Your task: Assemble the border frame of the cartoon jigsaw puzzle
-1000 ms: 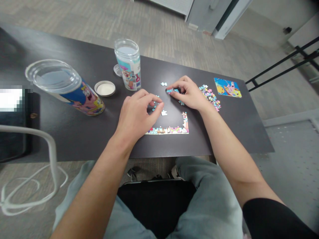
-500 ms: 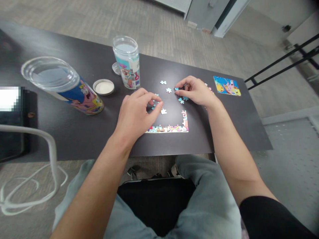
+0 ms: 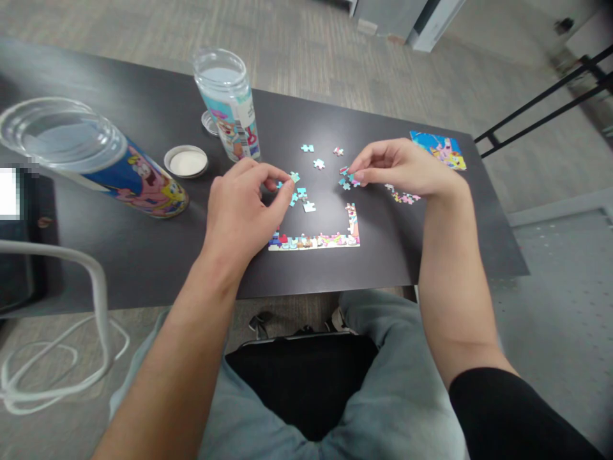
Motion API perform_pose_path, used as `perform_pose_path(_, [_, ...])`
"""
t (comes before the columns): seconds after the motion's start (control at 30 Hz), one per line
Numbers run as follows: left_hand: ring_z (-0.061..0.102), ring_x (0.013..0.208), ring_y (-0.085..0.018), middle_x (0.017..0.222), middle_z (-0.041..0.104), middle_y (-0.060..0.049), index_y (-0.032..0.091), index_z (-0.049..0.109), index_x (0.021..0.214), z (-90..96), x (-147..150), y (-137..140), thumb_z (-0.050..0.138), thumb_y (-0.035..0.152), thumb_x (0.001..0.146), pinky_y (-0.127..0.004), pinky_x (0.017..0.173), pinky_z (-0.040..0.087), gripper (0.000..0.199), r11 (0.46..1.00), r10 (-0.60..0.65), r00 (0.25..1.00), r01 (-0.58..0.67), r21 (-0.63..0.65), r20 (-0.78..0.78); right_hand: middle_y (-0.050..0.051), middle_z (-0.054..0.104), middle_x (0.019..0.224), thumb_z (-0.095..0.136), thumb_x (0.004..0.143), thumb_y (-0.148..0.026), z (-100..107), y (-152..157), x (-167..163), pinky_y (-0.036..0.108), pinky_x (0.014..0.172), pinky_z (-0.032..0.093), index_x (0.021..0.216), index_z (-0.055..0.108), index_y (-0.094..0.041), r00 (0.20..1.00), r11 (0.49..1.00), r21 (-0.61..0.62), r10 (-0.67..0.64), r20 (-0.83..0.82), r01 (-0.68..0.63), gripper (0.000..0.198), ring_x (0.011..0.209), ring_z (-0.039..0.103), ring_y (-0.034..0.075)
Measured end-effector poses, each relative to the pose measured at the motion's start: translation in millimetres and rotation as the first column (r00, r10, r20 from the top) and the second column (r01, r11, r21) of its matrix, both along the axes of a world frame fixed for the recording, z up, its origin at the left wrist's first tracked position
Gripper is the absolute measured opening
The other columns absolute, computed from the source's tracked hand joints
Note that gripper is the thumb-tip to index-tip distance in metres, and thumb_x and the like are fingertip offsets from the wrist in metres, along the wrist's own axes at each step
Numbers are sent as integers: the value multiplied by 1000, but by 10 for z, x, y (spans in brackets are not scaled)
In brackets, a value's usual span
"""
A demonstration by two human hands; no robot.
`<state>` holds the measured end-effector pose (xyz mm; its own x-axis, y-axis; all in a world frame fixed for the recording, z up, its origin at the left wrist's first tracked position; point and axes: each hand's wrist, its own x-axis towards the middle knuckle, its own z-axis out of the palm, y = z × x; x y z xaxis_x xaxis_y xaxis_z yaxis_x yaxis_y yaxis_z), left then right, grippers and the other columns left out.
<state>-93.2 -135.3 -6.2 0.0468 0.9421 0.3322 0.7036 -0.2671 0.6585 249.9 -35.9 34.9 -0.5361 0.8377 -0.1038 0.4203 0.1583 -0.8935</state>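
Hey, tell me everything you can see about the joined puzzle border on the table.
The joined puzzle border lies flat on the dark table, near the edge closest to the person. Interlocked pieces, which look like thin card, form a long row with a shorter arm turning away from the person at its right end. Outer edges look straight; inner ones are knobbed and notched. The print is multicoloured, with blue and red toward the left. The left hand partly hides its left end.

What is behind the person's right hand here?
Some loose jigsaw pieces show along the lower edge of the right hand, and most of a cartoon picture card shows beyond it. One card corner is covered; whether more pieces are hidden can't be seen.
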Motion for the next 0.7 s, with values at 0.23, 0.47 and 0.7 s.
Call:
perform_pose_path(0.23, [69, 89, -22, 107, 82, -4, 30, 94, 117, -16, -25, 12, 83, 26, 114, -43, 87, 56, 12, 1000, -14, 1000, 14, -6, 20, 8, 93, 105, 123, 80, -67, 9, 6, -4, 48, 95, 74, 102, 93, -25, 992, 985, -143, 107, 73, -95, 57, 101, 88, 28])
perform_pose_path(0.47, [70, 88, -22, 109, 83, -5, 29, 93, 117, -17, -20, 12, 82, 27, 115, -44, 85, 56, 12, 1000, -28, 1000, 28, 0, 7, 8, 92, 102, 120, 84, -69, -65, 36, -10, 46, 93, 72, 99, 93, -25, 986, 984, -121, 142, 89, -130, 55, 97, 85, 26])
perform_pose_path(0.7, [67, 85, -22, 107, 82, -4, 30, 93, 116, -13, -17, 5, 82, 28, 115, -43, 85, 58, 11, 1000, -21, 1000, 21, -2, -9, 8, 92, 104, 120, 83, -73, -60, 25, -36, 46, 93, 71, 101, 96, -24, 984, 987, -92, 138, 108, -128, 57, 97, 83, 25])
